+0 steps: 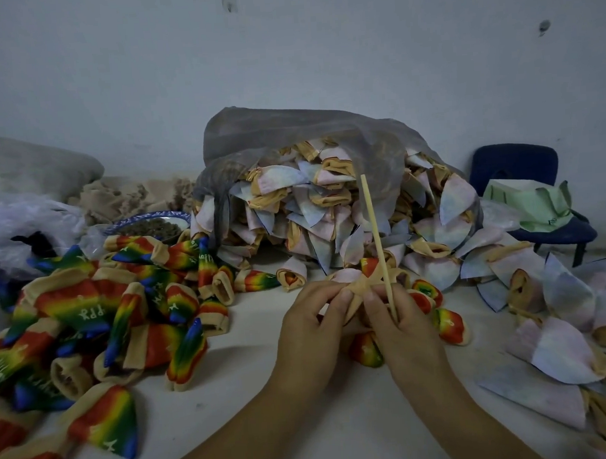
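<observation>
My left hand (310, 331) and my right hand (403, 324) meet over the white table (308, 426); both pinch one small fabric piece (357, 284) with a tan cuff and pale inside-out cloth. Along with the cloth, my right hand holds a thin wooden stick (375, 231) that points up and slightly left. Part of the piece is hidden behind my fingers.
A heap of rainbow-printed fabric pieces (96, 326) lies at the left. A grey mesh bag (310, 146) spills pale inside-out pieces (329, 220) behind my hands and to the right. A bowl (150, 224) stands at the back left, a blue chair (528, 192) at the right.
</observation>
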{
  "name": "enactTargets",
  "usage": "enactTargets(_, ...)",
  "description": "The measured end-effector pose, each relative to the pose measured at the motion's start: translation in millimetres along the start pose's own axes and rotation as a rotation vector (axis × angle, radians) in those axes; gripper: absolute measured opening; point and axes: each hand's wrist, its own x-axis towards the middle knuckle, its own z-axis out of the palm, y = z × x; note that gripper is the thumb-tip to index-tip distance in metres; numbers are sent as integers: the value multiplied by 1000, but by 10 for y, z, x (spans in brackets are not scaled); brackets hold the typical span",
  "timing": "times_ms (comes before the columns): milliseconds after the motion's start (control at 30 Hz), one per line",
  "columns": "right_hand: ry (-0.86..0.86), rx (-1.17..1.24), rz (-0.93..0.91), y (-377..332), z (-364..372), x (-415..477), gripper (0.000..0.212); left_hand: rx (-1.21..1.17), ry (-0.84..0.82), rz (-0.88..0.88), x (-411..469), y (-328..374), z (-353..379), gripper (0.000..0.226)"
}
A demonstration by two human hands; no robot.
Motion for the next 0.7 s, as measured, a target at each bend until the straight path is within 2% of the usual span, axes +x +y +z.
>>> enactTargets(100, -72, 41, 0, -12, 43, -26, 31, -78, 33, -29, -11, 20, 15, 25)
enactTargets(167, -68, 22, -13, -1, 46, -26, 25, -157, 48, -55, -12, 26, 18, 28)
enactTargets(233, -33, -3, -27, 13, 16, -13, 8, -202, 31, -82, -6, 17, 18, 27)
enactTargets(400, 16, -60, -22, 7, -41, 26, 20, -305, -37, -220, 21, 49, 5, 22)
enactTargets(533, 35, -83, -24, 36, -61, 54, 19, -450, -84, -416, 58, 74, -14, 22)
enactTargets(700, 30, -84, 3, 11, -103, 90, 18, -650, -240, -504, 135, 114, -61, 26)
